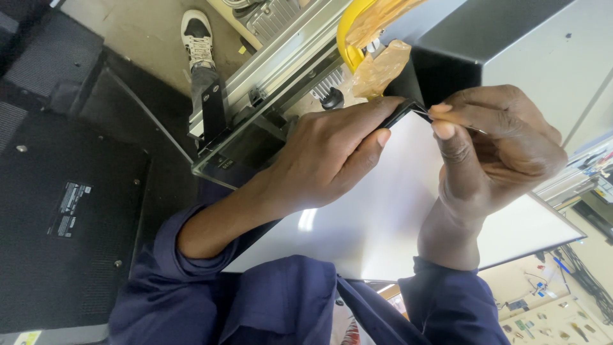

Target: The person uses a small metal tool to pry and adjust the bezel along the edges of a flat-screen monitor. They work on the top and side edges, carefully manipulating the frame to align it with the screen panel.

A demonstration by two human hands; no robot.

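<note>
1. The left hand (332,153) lay flat across the upper corner of a large white panel (383,217), its fingers (367,118) stretched out and pressed along the panel's thin black edge strip (401,112); they rested on it rather than closing around anything.
2. The right hand (491,150) was at the same corner, thumb and forefinger pinched tight on a thin, pale sliver (428,114) just where the black strip ended. Whether that sliver was film, tape or a small tool could not be told.
3. The white panel ran from that corner down toward the person's dark blue sleeves (268,300), glossy, with a patch of glare near its lower middle.
4. Just above the left hand sat crumpled brown tape (380,67) beside a curved yellow piece (348,32).
5. A ribbed metal rail (281,54) ran diagonally behind the panel.
6. To the left, a black ribbed back cover (64,223) lay flat, bearing a white label.
7. A sneaker (196,35) stood on the floor at the top.
</note>
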